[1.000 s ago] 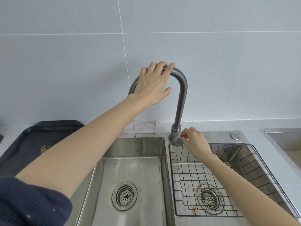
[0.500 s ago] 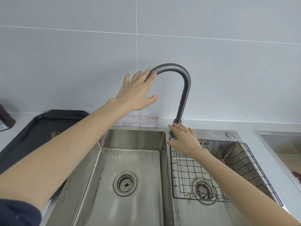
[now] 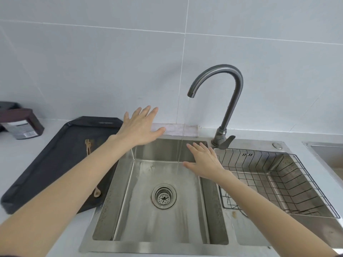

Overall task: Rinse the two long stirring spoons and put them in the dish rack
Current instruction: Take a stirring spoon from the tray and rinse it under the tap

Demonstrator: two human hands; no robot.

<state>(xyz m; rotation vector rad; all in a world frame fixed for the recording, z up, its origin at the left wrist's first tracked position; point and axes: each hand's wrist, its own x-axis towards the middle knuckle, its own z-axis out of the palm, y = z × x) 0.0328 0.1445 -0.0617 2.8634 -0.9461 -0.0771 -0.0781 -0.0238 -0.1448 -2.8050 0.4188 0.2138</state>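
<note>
Water runs from the grey gooseneck faucet [image 3: 228, 93] into the left steel sink basin [image 3: 159, 219]. My left hand [image 3: 141, 127] hovers open above the basin's back left corner, fingers spread, holding nothing. My right hand [image 3: 202, 162] is open too, just right of the water stream and not touching the faucet. On the dark tray [image 3: 46, 167] left of the sink lie wooden stirring spoons: a forked end [image 3: 87, 145] and a spoon bowl [image 3: 96, 192] show, the rest hidden behind my left forearm. The wire dish rack [image 3: 282, 184] sits empty in the right basin.
A dark brown container with a label [image 3: 21, 125] stands on the counter at the far left. A pale cloth strip [image 3: 178, 129] lies along the wall behind the sink. Another steel basin's edge [image 3: 326, 154] shows at the far right. White tiled wall behind.
My left hand has let go of the faucet spout and dropped lower and to the left. My right hand has left the faucet lever and moved leftward. The water stream is stronger.
</note>
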